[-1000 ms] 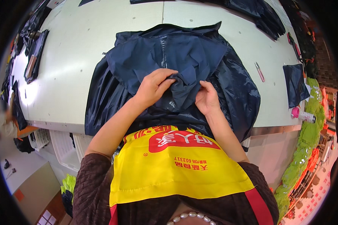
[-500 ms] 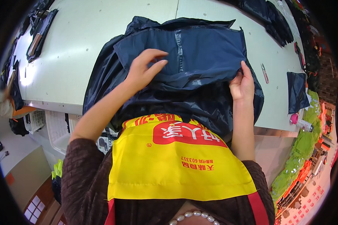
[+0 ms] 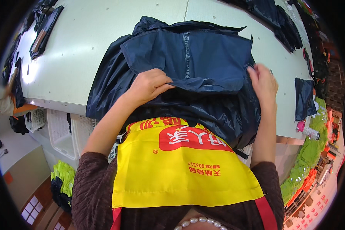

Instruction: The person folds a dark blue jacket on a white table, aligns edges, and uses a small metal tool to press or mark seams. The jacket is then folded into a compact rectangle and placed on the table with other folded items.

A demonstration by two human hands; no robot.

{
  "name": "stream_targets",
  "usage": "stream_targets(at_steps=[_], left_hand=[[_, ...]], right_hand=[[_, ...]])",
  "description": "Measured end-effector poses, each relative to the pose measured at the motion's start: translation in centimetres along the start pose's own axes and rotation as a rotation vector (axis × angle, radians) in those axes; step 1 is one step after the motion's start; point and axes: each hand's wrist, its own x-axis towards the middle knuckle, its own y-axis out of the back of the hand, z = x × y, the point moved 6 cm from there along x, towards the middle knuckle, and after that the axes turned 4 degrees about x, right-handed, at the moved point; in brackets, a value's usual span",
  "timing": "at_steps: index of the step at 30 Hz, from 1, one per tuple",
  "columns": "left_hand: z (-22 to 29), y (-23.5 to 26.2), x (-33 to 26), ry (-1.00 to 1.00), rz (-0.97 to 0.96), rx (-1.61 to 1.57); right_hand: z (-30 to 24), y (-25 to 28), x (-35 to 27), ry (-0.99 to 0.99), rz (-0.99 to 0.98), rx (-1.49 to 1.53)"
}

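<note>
Bright, even indoor light from overhead; a glare patch whitens the pale green flat worktable at the far left; the shiny navy nylon garment shows soft sheen; fisheye bending curves the table edges; a black rim rings the view; the right hand is slightly blurred.

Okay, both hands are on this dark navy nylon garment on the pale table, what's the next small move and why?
Probably draw the left hand outward along the near fold to flatten it. That hand pinches a bunched, wrinkled edge of the dark navy nylon garment, while the right hand already rests at the fold's right corner, so the far panel looks smooth and only the near edge looks puckered on the pale table.
</note>
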Motion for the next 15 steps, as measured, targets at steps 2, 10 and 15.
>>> stream_targets(at_steps=[2, 10, 15], left_hand=[[0.3, 0.4, 1.4, -0.012, -0.139, -0.014], [-3.9, 3.3, 4.8, 0.394, -0.513, -0.066], [-5.6, 1.9, 2.0, 0.487, -0.469, -0.009]], right_hand=[[-4.6, 0.5, 2.2, 0.332, -0.081, 0.569], [-15.1, -19.1, -3.8, 0.678, -1.708, 0.538], [-10.5, -18.3, -0.7, 0.151, -1.566, 0.757]])
